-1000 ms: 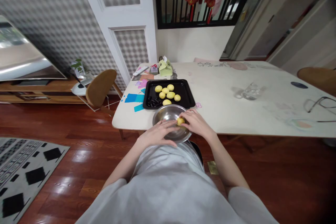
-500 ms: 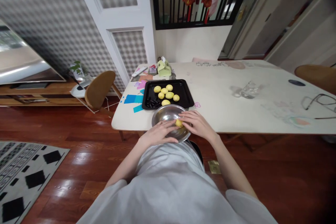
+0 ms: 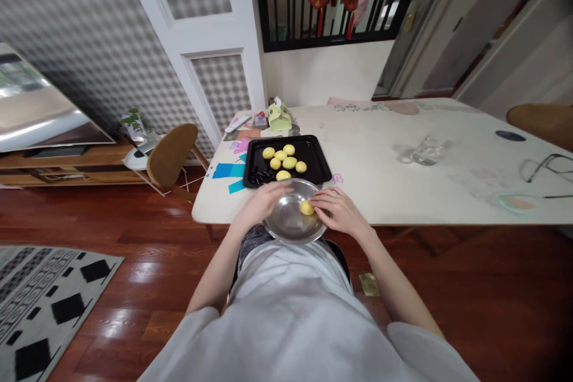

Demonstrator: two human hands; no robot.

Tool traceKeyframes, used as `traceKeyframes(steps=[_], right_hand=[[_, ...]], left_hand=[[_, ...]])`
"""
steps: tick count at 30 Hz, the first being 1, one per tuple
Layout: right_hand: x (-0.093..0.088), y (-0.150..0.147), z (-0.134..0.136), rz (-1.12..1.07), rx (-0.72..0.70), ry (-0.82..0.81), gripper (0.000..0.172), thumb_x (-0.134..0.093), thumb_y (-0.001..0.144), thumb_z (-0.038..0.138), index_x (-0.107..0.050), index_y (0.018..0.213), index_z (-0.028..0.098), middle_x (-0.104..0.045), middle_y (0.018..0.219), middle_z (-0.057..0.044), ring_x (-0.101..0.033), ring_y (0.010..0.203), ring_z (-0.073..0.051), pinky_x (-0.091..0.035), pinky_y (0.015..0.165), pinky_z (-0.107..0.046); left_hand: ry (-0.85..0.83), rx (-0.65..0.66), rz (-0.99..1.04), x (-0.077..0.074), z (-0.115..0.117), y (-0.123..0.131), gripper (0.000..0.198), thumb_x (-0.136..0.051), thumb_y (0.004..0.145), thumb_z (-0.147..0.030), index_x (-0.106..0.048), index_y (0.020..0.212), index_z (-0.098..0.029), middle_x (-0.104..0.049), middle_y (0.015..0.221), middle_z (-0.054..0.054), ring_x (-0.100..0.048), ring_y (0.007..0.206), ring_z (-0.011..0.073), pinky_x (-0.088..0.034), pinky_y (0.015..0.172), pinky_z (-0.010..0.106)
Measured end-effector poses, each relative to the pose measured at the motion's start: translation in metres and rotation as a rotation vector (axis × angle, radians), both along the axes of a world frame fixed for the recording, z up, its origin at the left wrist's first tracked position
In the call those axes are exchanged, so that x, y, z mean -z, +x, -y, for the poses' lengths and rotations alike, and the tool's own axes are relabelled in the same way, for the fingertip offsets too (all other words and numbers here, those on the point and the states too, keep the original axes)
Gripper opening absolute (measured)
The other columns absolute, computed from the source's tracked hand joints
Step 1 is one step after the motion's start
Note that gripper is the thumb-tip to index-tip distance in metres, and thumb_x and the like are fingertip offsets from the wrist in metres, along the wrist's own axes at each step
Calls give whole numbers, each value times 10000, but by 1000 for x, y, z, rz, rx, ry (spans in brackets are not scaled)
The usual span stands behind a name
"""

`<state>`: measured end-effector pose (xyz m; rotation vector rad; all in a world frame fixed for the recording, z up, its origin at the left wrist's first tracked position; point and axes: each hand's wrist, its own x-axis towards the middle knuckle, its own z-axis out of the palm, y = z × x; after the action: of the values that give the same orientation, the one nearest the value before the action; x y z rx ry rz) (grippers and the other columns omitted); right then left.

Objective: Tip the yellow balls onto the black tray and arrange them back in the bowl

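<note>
A shallow metal bowl (image 3: 290,224) is in front of me at the table's near edge. My right hand (image 3: 338,210) reaches over its right side, with fingertips closed on a yellow lemon (image 3: 307,208) inside the bowl. Over the bowl's left rim is my left hand (image 3: 267,200), fingers stretched toward the tray and nothing visible in them. Just beyond the bowl lies a black tray (image 3: 316,158) with several lemons (image 3: 289,162) on it. Small dark glossy pieces (image 3: 261,175) lie in the tray's near left corner; their kind cannot be made out.
On the white table (image 3: 358,149) stand a green tissue box (image 3: 279,117) at the back and a clear glass (image 3: 427,151) to the right. Eyeglasses (image 3: 553,166) lie at the far right. A wooden chair (image 3: 172,155) is at the table's left end.
My left hand has left the lemon and moved up and left to the bowl's rim. The right hand stays at the lemon, which now shows more fully.
</note>
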<state>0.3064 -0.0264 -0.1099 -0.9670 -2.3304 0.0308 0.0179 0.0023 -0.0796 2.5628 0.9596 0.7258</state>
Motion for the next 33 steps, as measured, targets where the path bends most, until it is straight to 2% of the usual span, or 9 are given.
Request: traceKeyframes(steps=[2, 4, 7, 9, 12, 21, 26, 29, 33], right_hand=[[0, -2, 1, -2, 28, 2, 277, -543, 1027, 208, -816, 1069, 221, -826, 1126, -74, -722, 1119, -267, -540, 1000, -476], [0, -4, 1, 12, 45, -2, 273, -538, 1038, 204, -808, 1085, 204, -823, 1137, -85, -722, 1122, -268, -544, 990, -468], [-1, -6, 3, 47, 70, -30, 242, -568, 1037, 220, -793, 1123, 193, -816, 1157, -94, -718, 1147, -278, -547, 989, -467], [-3, -8, 5, 61, 93, -65, 224, -596, 1030, 233, -784, 1145, 192, -813, 1170, -95, -712, 1170, -286, -550, 986, -466], [-5, -10, 8, 72, 114, -111, 234, -615, 1024, 243, -767, 1195, 194, -801, 1210, -98, -696, 1210, -293, -549, 998, -468], [-6, -13, 12, 106, 105, -130, 341, -546, 1055, 273, -697, 1344, 172, -746, 1334, -142, -661, 1274, -308, -529, 1052, -489], [-8, -15, 15, 110, 112, -125, 367, -534, 1064, 324, -680, 1369, 182, -733, 1355, -152, -650, 1290, -315, -524, 1065, -512], [-9, -16, 16, 119, 114, -128, 389, -534, 1065, 344, -668, 1379, 156, -715, 1382, -168, -637, 1307, -324, -521, 1075, -522], [-7, -17, 16, 123, 119, -130, 411, -533, 1064, 340, -643, 1415, 157, -699, 1408, -168, -615, 1342, -329, -509, 1101, -527]], left_hand=[[26, -75, 100, 3, -28, -6, 448, -380, 1070, -143, -687, 1386, -225, -663, 1476, 94, -601, 1404, 240, -475, 1214, 449], [30, -98, 128, 9, -58, -10, 427, -443, 1031, -118, -693, 1369, -194, -689, 1432, 116, -622, 1375, 262, -482, 1206, 475], [-7, -26, 80, 21, -96, -10, 393, -616, 964, -146, -710, 1343, -188, -709, 1402, 123, -623, 1363, 295, -468, 1208, 512], [-27, 28, 64, 30, -113, -8, 385, -693, 930, -179, -731, 1313, -191, -722, 1377, 126, -636, 1331, 307, -472, 1193, 518], [-36, 41, 64, 39, -126, -3, 359, -720, 927, -231, -755, 1283, -200, -749, 1310, 127, -657, 1257, 319, -479, 1158, 532], [-36, -1, 114, 47, -118, -6, 394, -665, 983, -250, -704, 1371, -195, -690, 1329, 148, -640, 1250, 299, -491, 1131, 503], [47, -97, 244, 41, -107, -12, 421, -648, 1005, -265, -655, 1420, -191, -645, 1321, 157, -608, 1272, 304, -462, 1154, 513], [90, -151, 330, 28, -88, -16, 448, -599, 1041, -299, -597, 1483, -225, -608, 1341, 151, -577, 1300, 299, -463, 1148, 492], [86, -172, 356, 11, -42, -11, 478, -565, 1065, -318, -533, 1541, -285, -571, 1339, 128, -560, 1287, 278, -458, 1148, 457]])
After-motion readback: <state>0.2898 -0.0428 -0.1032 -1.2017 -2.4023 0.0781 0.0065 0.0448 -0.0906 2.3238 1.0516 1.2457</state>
